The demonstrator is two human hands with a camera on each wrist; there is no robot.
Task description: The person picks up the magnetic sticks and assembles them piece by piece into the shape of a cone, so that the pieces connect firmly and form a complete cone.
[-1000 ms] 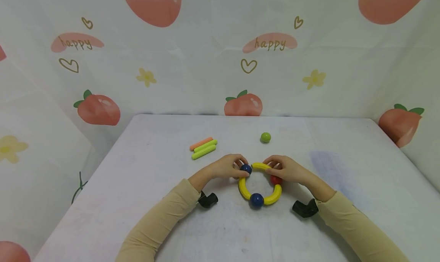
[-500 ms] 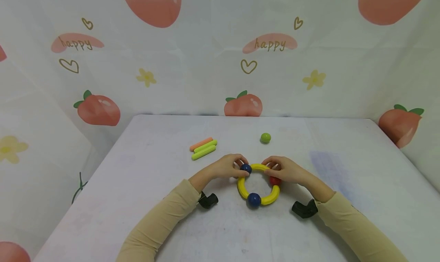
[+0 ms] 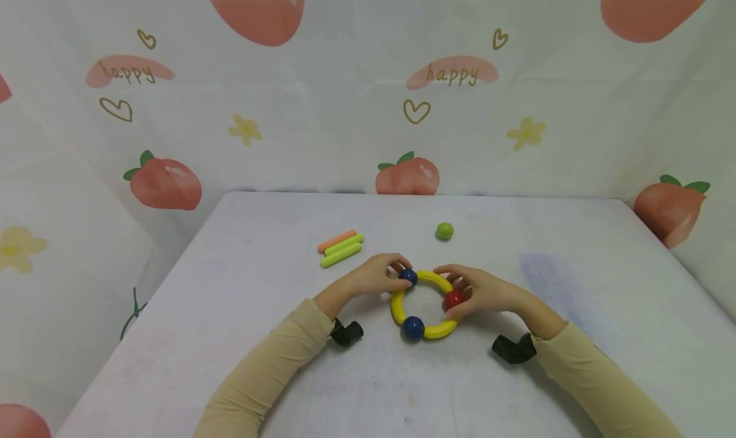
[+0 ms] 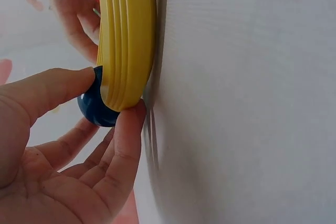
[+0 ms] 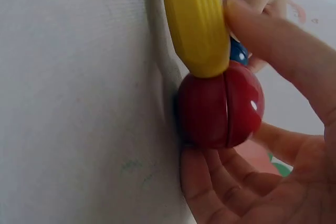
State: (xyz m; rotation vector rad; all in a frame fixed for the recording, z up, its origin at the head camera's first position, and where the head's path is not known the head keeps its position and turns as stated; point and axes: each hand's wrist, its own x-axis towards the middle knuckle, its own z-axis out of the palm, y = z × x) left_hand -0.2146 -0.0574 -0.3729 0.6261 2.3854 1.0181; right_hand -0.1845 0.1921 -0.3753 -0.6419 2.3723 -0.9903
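Curved yellow rods and balls lie joined in a ring on the table. My left hand (image 3: pixel 376 276) pinches the far blue ball (image 3: pixel 408 277), thumb and fingers on opposite sides in the left wrist view, where a ribbed yellow rod (image 4: pixel 126 40) meets it. My right hand (image 3: pixel 489 291) is around the red ball (image 3: pixel 453 299) at the ring's right. In the right wrist view its fingers touch the red ball's underside and its thumb lies along a yellow rod (image 5: pixel 197 24). A second blue ball (image 3: pixel 413 329) sits at the near side, untouched. The far yellow rod (image 3: pixel 435 279) meets the far blue ball.
Beyond the left hand lie an orange stick (image 3: pixel 336 241) and two lime green sticks (image 3: pixel 341 255). A green ball (image 3: pixel 444 230) stands farther back. Black wrist camera mounts (image 3: pixel 513 348) hang under both sleeves. A printed cloth (image 3: pixel 322 106) hangs behind the table.
The gap between the far yellow rod and far blue ball has closed. The ring has shifted slightly left. My right thumb has moved from the far rod toward the near right rod.
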